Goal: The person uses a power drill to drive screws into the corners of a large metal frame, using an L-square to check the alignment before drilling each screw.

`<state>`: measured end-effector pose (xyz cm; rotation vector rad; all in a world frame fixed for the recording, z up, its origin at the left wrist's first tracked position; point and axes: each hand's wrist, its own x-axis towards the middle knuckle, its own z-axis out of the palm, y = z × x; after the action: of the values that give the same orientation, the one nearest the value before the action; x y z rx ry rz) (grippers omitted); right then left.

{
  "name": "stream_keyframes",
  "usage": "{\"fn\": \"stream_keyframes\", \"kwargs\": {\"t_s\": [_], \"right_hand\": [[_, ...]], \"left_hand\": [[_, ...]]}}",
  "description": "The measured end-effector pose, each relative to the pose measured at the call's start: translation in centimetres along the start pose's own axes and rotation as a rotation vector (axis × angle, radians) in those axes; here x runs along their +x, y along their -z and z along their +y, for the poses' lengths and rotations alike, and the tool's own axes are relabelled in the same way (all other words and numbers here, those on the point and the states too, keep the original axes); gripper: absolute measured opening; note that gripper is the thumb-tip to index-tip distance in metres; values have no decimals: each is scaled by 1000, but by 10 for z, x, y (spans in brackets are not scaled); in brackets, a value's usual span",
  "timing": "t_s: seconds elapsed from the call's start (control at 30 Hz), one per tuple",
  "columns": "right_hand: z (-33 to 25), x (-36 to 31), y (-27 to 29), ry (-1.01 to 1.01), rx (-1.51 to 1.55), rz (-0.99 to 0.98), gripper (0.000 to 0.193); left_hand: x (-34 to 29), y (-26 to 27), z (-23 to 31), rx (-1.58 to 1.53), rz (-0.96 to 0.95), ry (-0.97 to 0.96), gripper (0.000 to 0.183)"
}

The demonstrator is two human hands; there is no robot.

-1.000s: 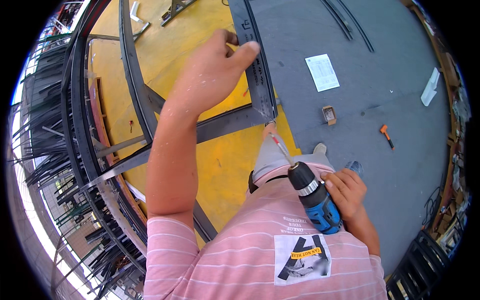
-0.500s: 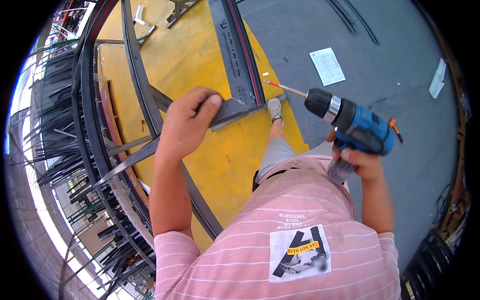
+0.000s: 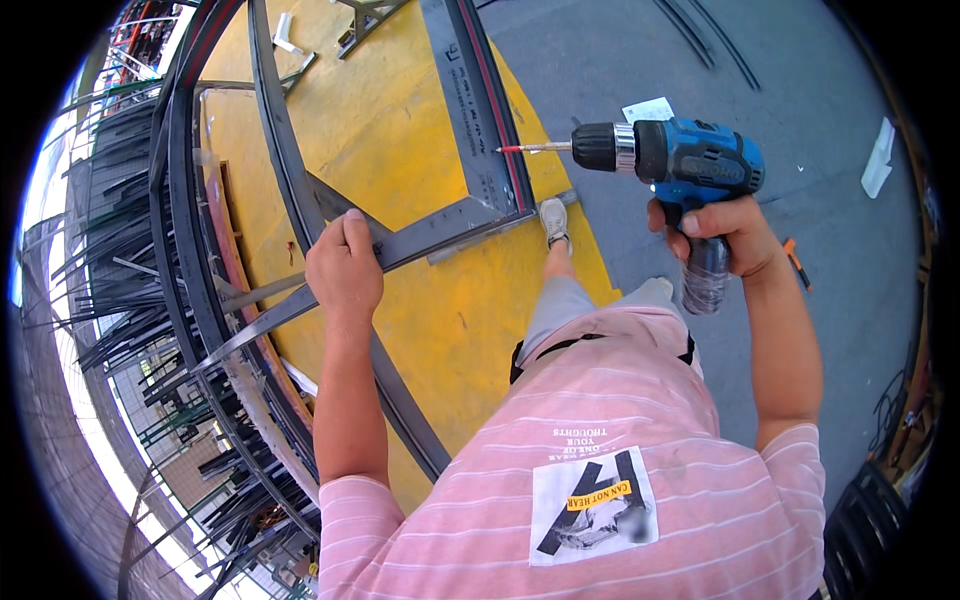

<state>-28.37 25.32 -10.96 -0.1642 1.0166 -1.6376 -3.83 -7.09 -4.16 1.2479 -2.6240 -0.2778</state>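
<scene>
- The drill (image 3: 700,155) is held up level in the right hand (image 3: 735,235), above the grey floor (image 3: 800,350) near its edge with the yellow floor (image 3: 450,330); the fingers are wrapped round the grip.
- Its bit (image 3: 545,147) points left, and the tip overlaps the rail at the frame's right edge in view; contact cannot be told.
- The frame (image 3: 430,232), of dark bars, lies over the yellow floor, its near right corner close to the grey floor's edge.
- The left hand (image 3: 345,262) is over the frame's near side, well left of that corner; its fingers are curled, but whether they grasp anything cannot be told.
- If the trigger were squeezed now, the long bit could scratch the rail or skid off its smooth face, since nothing visible steadies the tip.
- The shoe (image 3: 555,225) is just beside the corner, so a knock or a misstep could shift the frame or trip the wearer.
- Farther out on the grey floor, a paper (image 3: 648,110) is partly behind the drill, and the hammer (image 3: 797,263) lies to its right, another possible trip.
</scene>
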Motion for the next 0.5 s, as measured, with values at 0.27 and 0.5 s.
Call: {"fn": "stream_keyframes", "kwargs": {"t_s": [0.27, 0.5], "right_hand": [[-8, -4, 19, 88, 135, 65, 64], [-12, 4, 0, -7, -16, -63, 60]], "left_hand": [[6, 11, 7, 38, -128, 77, 43], [2, 11, 12, 4, -127, 110, 43]]}}
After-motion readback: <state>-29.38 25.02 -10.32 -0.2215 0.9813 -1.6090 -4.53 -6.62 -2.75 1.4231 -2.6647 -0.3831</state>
